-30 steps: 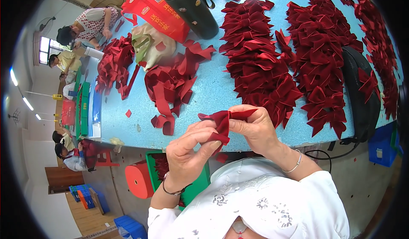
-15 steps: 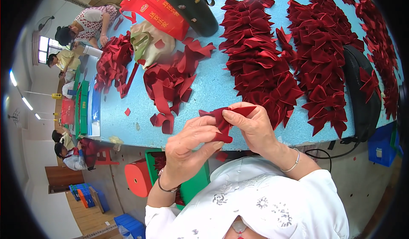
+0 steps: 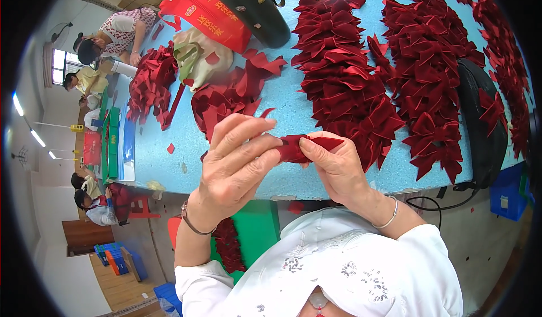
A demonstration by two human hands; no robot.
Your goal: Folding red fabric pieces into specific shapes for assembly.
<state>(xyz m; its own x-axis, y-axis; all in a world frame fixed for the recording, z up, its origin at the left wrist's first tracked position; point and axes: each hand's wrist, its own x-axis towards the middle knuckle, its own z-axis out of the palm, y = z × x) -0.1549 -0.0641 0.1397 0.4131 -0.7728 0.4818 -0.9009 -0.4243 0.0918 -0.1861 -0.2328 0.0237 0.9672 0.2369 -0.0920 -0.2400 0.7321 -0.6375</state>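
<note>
Between my two hands, just above the table's near edge, is a dark red velvet ribbon [image 3: 293,149]. My right hand [image 3: 340,162] pinches its folded right part between thumb and fingers. My left hand [image 3: 237,156] has its thumb and fingers closed at the ribbon's left end, with the upper fingers raised. A thin curled red tip shows above those fingers. Behind my left hand lies a loose heap of red ribbon pieces [image 3: 217,105], partly hidden. Beyond my right hand runs a thick row of dark red velvet bows [image 3: 333,63].
More bow rows [image 3: 429,80] lie to the right, beside a black bag [image 3: 480,130]. A dark tumbler [image 3: 259,15], a red bag [image 3: 197,12] and a cream cloth [image 3: 197,57] stand farther back. A green bin [image 3: 259,226] sits below the edge. Co-workers [image 3: 121,32] are at left.
My left hand has risen and turned, its fingers now along the ribbon's left end. The ribbon has gone from bunched to stretched sideways. My right hand has barely moved.
</note>
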